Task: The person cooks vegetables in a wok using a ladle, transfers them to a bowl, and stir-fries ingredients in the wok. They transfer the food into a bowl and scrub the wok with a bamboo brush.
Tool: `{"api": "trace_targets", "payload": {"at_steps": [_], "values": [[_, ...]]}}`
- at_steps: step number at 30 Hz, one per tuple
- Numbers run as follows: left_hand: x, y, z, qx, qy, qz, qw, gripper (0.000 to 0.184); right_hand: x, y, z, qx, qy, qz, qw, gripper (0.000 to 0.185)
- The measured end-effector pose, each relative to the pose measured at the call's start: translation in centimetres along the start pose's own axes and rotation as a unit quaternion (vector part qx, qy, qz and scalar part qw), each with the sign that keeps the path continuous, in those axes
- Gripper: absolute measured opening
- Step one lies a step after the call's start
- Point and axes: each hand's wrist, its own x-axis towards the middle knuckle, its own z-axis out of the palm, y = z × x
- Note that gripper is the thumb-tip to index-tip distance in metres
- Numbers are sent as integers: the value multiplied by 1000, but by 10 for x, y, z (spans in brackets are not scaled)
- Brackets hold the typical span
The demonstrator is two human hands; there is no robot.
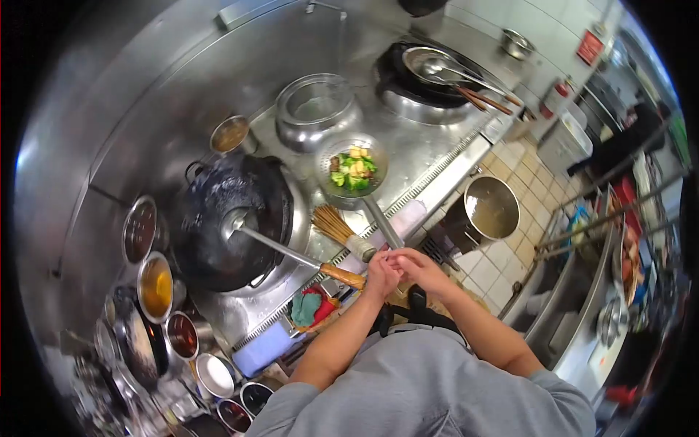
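Where the strainer handle (382,224) overhangs the stove edge (453,170), both hands (384,274) (422,271) meet, fingers (405,254) curled, hold unclear.

Beige floor tiles (502,271), white-tiled wall (551,38)

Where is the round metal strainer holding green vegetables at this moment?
In the head view, the strainer appears near the upper middle, right of the round black wok and just below the silver steel pot.

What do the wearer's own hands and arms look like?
The left hand and right hand are bare, with no gloves visible. The forearms are bare too, with no watch showing; plain grey short sleeves end around the elbows.
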Motion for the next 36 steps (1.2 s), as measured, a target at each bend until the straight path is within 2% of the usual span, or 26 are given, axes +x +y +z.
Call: {"api": "trace_targets", "payload": {"at_steps": [1, 2, 3, 5, 6, 8, 10, 11, 12, 14, 15, 16, 18, 19, 20, 22, 23, 24, 25, 26, 28, 30, 32, 34, 36], "values": [[9, -4, -8, -57, -75, 13, 996, 46, 19, 4, 6, -57, -43, 2, 997, 37], [13, -8, -3, -64, -70, 31, 995, 46, 34, 5, 16, -113, -89, 1, 990, 42], [14, -10, 6, -79, -28, 31, 996, 43, 41, -8, 32, -121, -111, 3, 986, 42], [20, -7, 20, -117, 55, 38, 991, 42, 48, -32, 65, -280, -244, 13, 928, 64], [24, 2, 23, -134, 24, -6, 991, 40, 54, -34, 80, -288, -267, 12, 920, 64], [26, 5, 38, -145, 49, 13, 988, 39, 58, -35, 106, -180, -327, 158, 914, 80], [41, 6, 37, -131, 79, 25, 988, 36, 69, 6, 125, -231, -357, 98, 900, 82], [43, 8, 48, -143, 116, 27, 983, 26, 58, -8, 134, -175, -384, 146, 895, 62], [50, 9, 45, -142, 118, 39, 982, 26, 60, -4, 141, -178, -395, 143, 890, 62], [61, 10, 38, -117, 107, 25, 987, 16, 64, 0, 152, -250, -291, 128, 915, 37], [58, 16, 50, -116, 114, 15, 987, 16, 66, -16, 152, -198, -287, 126, 929, 25], [56, 29, 57, -118, 114, 26, 986, 16, 73, -34, 145, -203, -295, 123, 925, 25], [51, 41, 55, -98, 58, -33, 993, 18, 86, -67, 111, -4, -368, 193, 910, 29], [61, 38, 37, -149, -16, -77, 986, 19, 81, -93, 90, 67, -389, 214, 893, 34], [48, 37, 55, -148, -15, -75, 986, 19, 74, -120, 66, 139, -409, 235, 871, 39], [-13, 38, 136, -118, 122, 155, 973, 18, 72, -152, 27, 97, -387, 148, 905, 48], [-27, 52, 167, -66, 212, 117, 968, 13, 75, -160, 3, 19, -346, 66, 936, 49], [-35, 54, 162, -64, 217, 121, 967, 13, 78, -168, -19, -56, -296, -19, 953, 50], [-46, 55, 155, -91, 134, 106, 981, 10, 70, -188, -36, -54, -306, -39, 950, 49], [-58, 55, 149, -119, 50, 88, 988, 15, 58, -209, -51, -51, -314, -57, 946, 48], [-94, 59, 163, -110, 2, 125, 986, 18, 45, -223, -73, -46, -292, -70, 953, 48], [-127, 67, 171, -114, 24, 150, 982, 17, 40, -227, -94, -44, -274, -86, 957, 48], [-155, 82, 162, -65, 91, 199, 974, 20, 35, -224, -116, -49, -190, -114, 974, 47], [-176, 101, 163, 24, 216, 270, 938, 20, 34, -215, -132, -18, -167, -111, 980, 47], [-189, 125, 139, 98, 310, 299, 897, 15, 34, -205, -140, 0, -170, -95, 981, 47]]}}
